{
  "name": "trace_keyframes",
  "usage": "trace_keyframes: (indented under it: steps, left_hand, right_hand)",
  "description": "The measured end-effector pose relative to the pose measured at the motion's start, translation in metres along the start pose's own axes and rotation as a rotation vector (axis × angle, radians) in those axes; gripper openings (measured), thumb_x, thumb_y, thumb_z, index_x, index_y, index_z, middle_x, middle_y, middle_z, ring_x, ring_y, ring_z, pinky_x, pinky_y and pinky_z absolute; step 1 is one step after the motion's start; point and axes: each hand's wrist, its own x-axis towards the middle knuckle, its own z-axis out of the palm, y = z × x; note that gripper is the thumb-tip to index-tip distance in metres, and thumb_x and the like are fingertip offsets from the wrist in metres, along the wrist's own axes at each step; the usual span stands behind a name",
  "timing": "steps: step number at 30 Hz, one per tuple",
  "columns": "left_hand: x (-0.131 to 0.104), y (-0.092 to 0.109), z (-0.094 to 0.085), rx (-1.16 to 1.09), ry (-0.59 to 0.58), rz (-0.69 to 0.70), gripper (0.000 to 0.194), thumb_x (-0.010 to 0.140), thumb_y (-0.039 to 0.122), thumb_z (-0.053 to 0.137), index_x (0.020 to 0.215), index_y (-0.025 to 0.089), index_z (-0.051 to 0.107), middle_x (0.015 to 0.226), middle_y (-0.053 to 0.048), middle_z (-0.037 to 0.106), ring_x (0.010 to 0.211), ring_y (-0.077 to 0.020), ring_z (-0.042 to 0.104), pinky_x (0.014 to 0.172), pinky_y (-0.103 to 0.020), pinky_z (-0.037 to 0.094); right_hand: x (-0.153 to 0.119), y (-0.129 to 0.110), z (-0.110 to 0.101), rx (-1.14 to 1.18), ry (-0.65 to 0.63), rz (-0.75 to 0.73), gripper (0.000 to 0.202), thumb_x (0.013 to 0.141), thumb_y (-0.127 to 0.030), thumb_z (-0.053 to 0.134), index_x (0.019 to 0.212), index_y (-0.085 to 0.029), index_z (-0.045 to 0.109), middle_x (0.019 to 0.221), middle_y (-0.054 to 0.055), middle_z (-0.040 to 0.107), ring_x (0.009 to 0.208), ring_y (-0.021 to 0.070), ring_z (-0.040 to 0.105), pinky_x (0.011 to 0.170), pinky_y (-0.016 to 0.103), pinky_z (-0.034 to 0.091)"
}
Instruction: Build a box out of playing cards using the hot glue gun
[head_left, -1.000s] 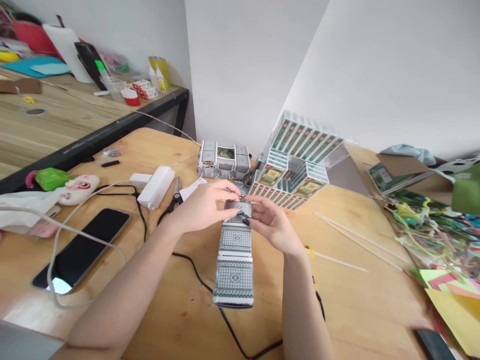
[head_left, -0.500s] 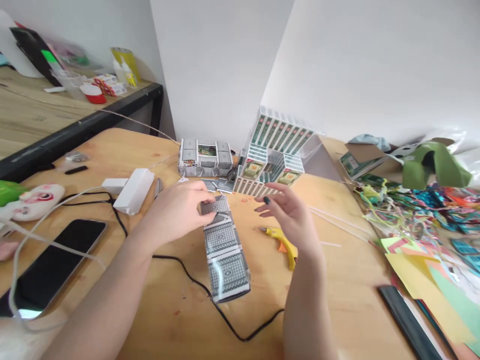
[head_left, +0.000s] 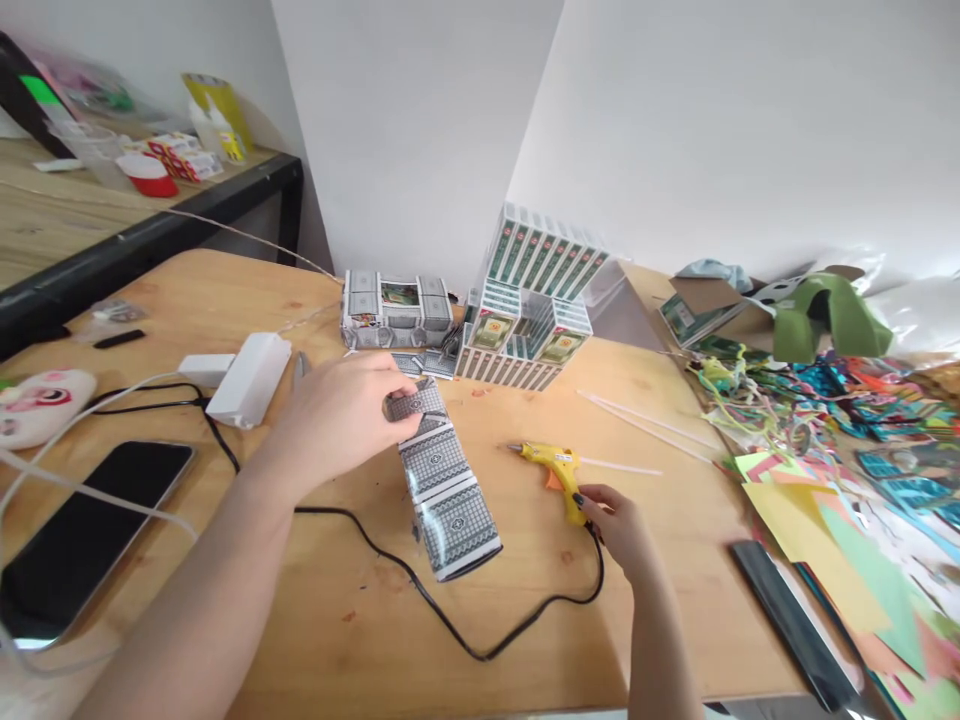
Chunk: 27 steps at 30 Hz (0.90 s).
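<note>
In the head view, the only one you are working with, your two hands are standing apart, each busy with its own thing. Your left hand [head_left: 341, 415] is pinching the far end of the long grey-and-white box with patterned playing-card faces [head_left: 456, 522], which is lying in the middle of the pale wooden table [head_left: 360, 625]; whether that far end is touching the wood, you cannot tell. Your right hand [head_left: 619, 525] is gripping the lower handle of the yellow plastic glue gun [head_left: 553, 455], whose nozzle is pointing left towards the box without touching it. Its thin black cord [head_left: 487, 655] is looping across the table in front of the box. Judging by this, you are at the step of steadying the box and taking hold of the gun. The next move is probably calling for a fuller grip around the handle, slack in the cord, a steady left pinch, and a nozzle well away from your fingers
</note>
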Motion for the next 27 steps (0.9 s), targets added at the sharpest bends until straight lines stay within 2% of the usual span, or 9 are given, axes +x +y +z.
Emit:
trace_keyframes:
  steps: [4,9,13,16,18,21,24,26,27]
  left_hand:
    - [0.000,0.001,0.000,-0.008,0.024,0.012,0.014,0.076,0.031,0.057,0.080,0.024,0.069,0.085,-0.001,0.066,0.075,-0.0183,0.061,0.061,-0.030,0.042]
    - [0.001,0.000,0.002,0.014,0.031,0.070,0.014,0.077,0.032,0.057,0.078,0.022,0.068,0.079,-0.001,0.063,0.072,-0.0174,0.059,0.061,-0.029,0.041]
    - [0.002,0.000,0.003,0.028,0.036,0.084,0.014,0.077,0.031,0.057,0.076,0.022,0.068,0.078,-0.001,0.062,0.073,-0.0177,0.058,0.064,-0.031,0.042]
    - [0.002,0.001,0.004,0.029,0.051,0.104,0.014,0.077,0.031,0.059,0.078,0.021,0.068,0.079,-0.001,0.062,0.075,-0.0182,0.058,0.067,-0.033,0.042]
    - [0.000,0.003,0.003,0.042,0.086,0.129,0.014,0.077,0.030,0.060,0.081,0.021,0.069,0.080,-0.001,0.063,0.076,-0.0185,0.058,0.070,-0.034,0.043]
    - [-0.002,0.007,-0.001,0.094,0.164,0.168,0.013,0.080,0.028,0.059,0.083,0.020,0.068,0.083,-0.002,0.064,0.079,-0.0195,0.059,0.074,-0.036,0.043]
    - [-0.006,0.012,-0.006,0.159,0.240,0.176,0.012,0.081,0.026,0.057,0.083,0.019,0.067,0.084,-0.003,0.064,0.083,-0.0211,0.059,0.077,-0.037,0.044]
    - [-0.008,0.013,-0.009,0.204,0.285,0.174,0.013,0.082,0.025,0.055,0.085,0.019,0.066,0.085,-0.004,0.065,0.085,-0.0223,0.059,0.077,-0.038,0.044]
    - [-0.009,0.013,-0.010,0.226,0.305,0.174,0.013,0.083,0.025,0.054,0.086,0.019,0.066,0.086,-0.004,0.065,0.086,-0.0228,0.060,0.077,-0.039,0.044]
  right_hand:
    - [0.005,0.000,0.000,0.056,-0.001,0.044,0.032,0.062,-0.042,0.065,0.075,-0.014,0.071,0.044,-0.003,0.051,0.040,0.0112,0.040,0.040,0.025,0.030]
    - [0.013,0.003,0.000,0.084,0.002,0.055,0.029,0.058,-0.040,0.067,0.070,-0.013,0.070,0.044,-0.001,0.051,0.039,0.0121,0.040,0.039,0.026,0.029]
    - [0.008,0.000,0.003,0.082,0.118,0.019,0.043,0.058,-0.047,0.071,0.086,-0.014,0.069,0.066,0.004,0.064,0.044,0.0122,0.046,0.042,0.027,0.036]
    - [-0.005,-0.020,0.010,0.090,0.255,-0.052,0.053,0.062,-0.055,0.070,0.096,-0.015,0.066,0.080,0.006,0.067,0.049,0.0123,0.050,0.044,0.027,0.039]
    - [-0.018,-0.045,0.019,0.150,0.169,-0.120,0.050,0.069,-0.060,0.065,0.093,-0.016,0.067,0.072,0.005,0.066,0.051,0.0139,0.053,0.046,0.027,0.042]
    - [-0.038,-0.090,0.041,0.309,-0.176,-0.271,0.044,0.075,-0.056,0.063,0.092,-0.016,0.068,0.085,0.009,0.070,0.079,0.0209,0.066,0.067,0.031,0.054]
    - [-0.053,-0.130,0.065,0.302,-0.507,-0.386,0.039,0.079,-0.044,0.064,0.108,-0.018,0.063,0.098,0.008,0.070,0.092,0.0219,0.066,0.081,0.035,0.053]
    - [-0.061,-0.148,0.081,0.206,-0.557,-0.428,0.043,0.078,-0.037,0.065,0.116,-0.018,0.058,0.090,0.007,0.071,0.083,0.0219,0.067,0.074,0.036,0.054]
    - [-0.064,-0.155,0.088,0.126,-0.488,-0.449,0.049,0.076,-0.034,0.067,0.121,-0.018,0.053,0.087,0.006,0.070,0.078,0.0223,0.067,0.071,0.036,0.054]
